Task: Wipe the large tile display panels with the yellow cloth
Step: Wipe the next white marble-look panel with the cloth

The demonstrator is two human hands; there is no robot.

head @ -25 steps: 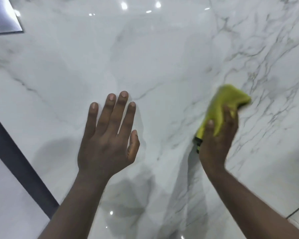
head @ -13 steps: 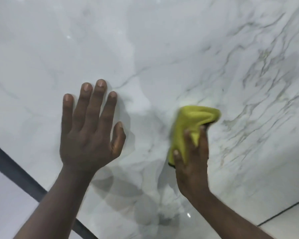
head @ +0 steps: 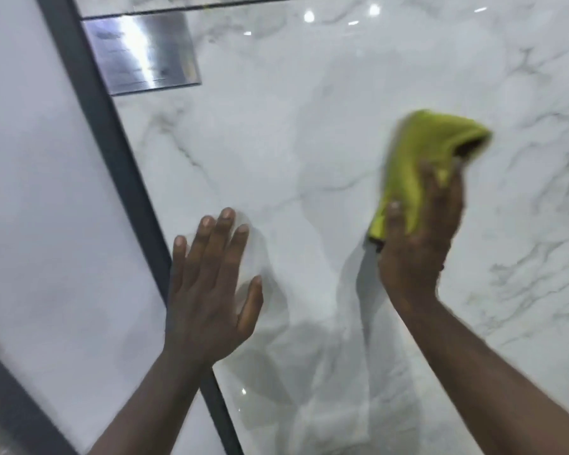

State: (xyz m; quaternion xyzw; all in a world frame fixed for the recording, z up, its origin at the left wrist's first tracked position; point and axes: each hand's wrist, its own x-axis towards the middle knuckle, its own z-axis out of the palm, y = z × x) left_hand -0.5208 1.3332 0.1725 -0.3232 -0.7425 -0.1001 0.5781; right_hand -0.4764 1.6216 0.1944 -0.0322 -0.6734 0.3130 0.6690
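**Bunched cloth, bare palm: smears are the risk**

The right hand grips the yellow cloth, thumb and fingers curled over its lower half and pressing it to the marble-veined tile panel. The upper fold pokes free above the fingertips and could slip out or wipe only a narrow band. Left of it and lower, the left hand is open, fingers straight, seemingly flat on the same glossy panel, where bare skin may leave prints. Just beside its little finger runs a dark frame strip, with a plainer pale panel beyond. Up and left, a shiny label plate could snag the cloth. Ceiling lights glint in the glaze.
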